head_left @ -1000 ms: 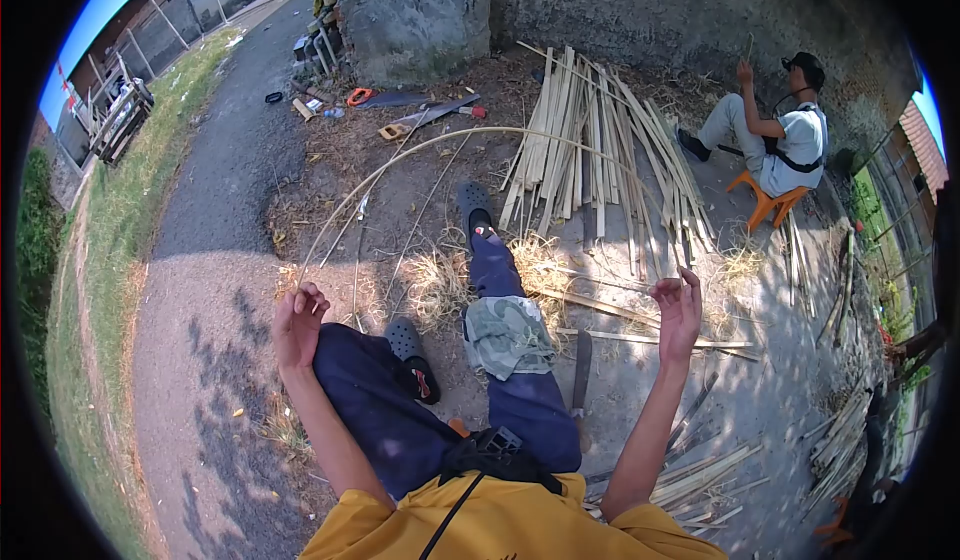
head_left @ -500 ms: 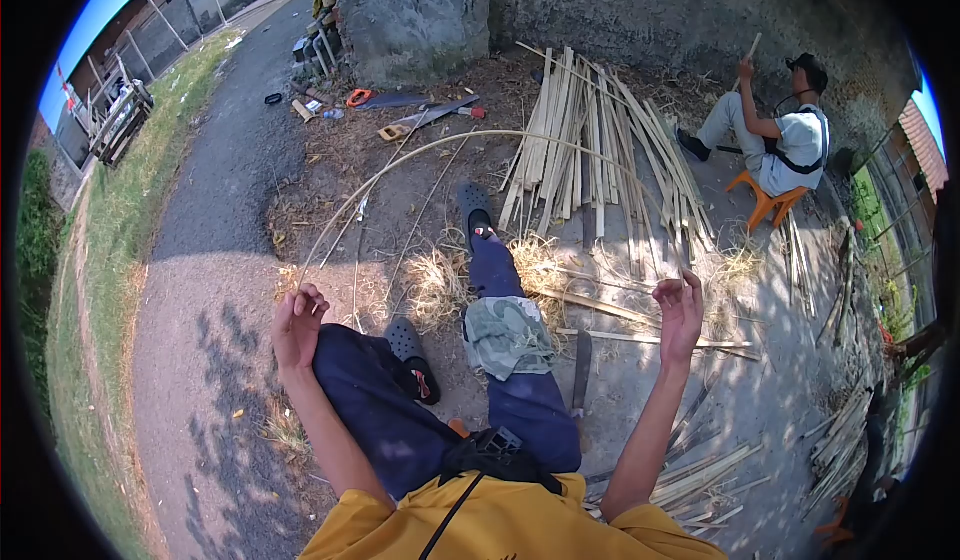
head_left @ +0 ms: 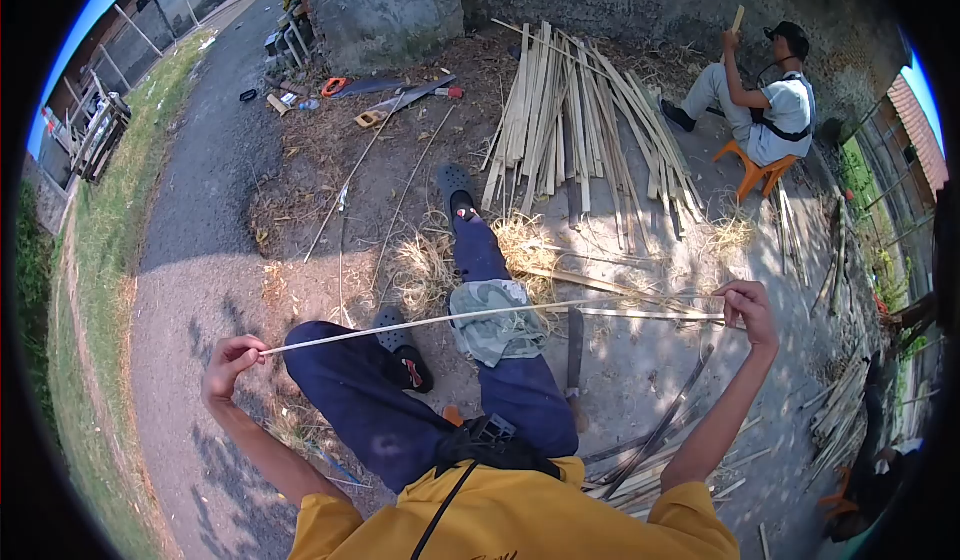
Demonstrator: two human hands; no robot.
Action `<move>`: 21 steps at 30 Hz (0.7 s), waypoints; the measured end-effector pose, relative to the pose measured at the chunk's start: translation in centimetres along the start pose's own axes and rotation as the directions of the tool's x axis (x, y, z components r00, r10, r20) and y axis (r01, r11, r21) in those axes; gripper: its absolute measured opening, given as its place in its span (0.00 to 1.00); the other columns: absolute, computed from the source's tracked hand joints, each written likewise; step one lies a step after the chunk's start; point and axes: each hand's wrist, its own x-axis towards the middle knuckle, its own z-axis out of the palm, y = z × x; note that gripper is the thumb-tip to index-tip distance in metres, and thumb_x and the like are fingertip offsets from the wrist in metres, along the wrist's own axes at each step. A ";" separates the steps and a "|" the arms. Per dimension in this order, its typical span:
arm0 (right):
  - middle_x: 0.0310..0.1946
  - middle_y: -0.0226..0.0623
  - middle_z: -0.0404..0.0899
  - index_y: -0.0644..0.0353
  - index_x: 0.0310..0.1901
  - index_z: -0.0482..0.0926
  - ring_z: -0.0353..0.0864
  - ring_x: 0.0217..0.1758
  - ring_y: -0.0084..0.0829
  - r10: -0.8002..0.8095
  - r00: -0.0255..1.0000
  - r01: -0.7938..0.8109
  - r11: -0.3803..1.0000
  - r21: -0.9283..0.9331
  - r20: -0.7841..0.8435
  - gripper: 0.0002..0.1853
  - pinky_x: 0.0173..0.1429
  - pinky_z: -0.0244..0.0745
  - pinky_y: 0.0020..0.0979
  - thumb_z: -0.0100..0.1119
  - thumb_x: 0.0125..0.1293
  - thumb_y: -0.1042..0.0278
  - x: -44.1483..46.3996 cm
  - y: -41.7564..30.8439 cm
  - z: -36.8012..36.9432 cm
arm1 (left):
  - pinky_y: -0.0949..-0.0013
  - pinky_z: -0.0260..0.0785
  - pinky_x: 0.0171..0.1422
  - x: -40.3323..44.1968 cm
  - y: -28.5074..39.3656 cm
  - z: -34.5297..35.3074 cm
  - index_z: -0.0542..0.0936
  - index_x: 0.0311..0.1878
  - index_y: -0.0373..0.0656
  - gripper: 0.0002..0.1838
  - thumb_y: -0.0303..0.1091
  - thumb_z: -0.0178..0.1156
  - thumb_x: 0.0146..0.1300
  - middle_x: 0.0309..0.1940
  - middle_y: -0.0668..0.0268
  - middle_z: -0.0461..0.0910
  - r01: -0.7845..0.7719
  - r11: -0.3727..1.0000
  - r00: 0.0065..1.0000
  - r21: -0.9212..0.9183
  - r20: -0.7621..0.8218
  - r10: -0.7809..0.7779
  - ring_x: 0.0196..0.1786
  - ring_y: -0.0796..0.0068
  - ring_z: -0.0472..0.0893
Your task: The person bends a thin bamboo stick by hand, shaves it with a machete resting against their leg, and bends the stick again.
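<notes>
While the left hand [head_left: 229, 367] and right hand [head_left: 752, 312] pinch a thin strip [head_left: 500, 311], bending it too hard could snap it. Slack fingers might drop it, tbh.

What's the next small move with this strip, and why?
I'd probably ease the left hand and right hand down together, bringing the thin bamboo strip onto the camouflage cloth. The strip is pinched only near its ends, its middle looks unsupported, and the cloth covers the leg just beneath it.
</notes>
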 end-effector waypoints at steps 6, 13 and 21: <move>0.16 0.36 0.78 0.71 0.43 0.88 0.77 0.15 0.25 0.142 0.953 -0.136 0.990 -0.041 0.269 0.19 0.20 0.66 0.25 0.67 0.71 0.57 -1.3 -1.4 -2.9 | 0.57 0.68 0.75 -4.8 7.0 0.6 0.84 0.61 0.38 0.27 0.31 0.77 0.58 0.58 0.60 0.86 0.112 0.867 0.974 0.486 -0.226 0.000 0.63 0.66 0.82; 0.16 0.34 0.78 0.70 0.44 0.89 0.77 0.15 0.24 0.177 0.906 -0.199 0.980 0.016 0.384 0.18 0.22 0.66 0.24 0.67 0.72 0.57 1.6 2.2 -0.1 | 0.57 0.66 0.75 -2.4 14.8 20.7 0.81 0.62 0.37 0.26 0.40 0.73 0.64 0.59 0.55 0.84 -0.150 0.735 0.967 0.662 -0.056 0.248 0.66 0.54 0.81; 0.17 0.33 0.78 0.68 0.44 0.88 0.78 0.16 0.23 0.143 0.911 -0.201 0.973 0.114 0.386 0.20 0.22 0.69 0.24 0.69 0.72 0.53 6.2 5.5 0.4 | 0.61 0.77 0.45 4.1 10.3 31.9 0.84 0.50 0.36 0.09 0.30 0.65 0.73 0.36 0.55 0.86 -0.191 0.926 0.874 0.325 0.486 0.010 0.38 0.56 0.87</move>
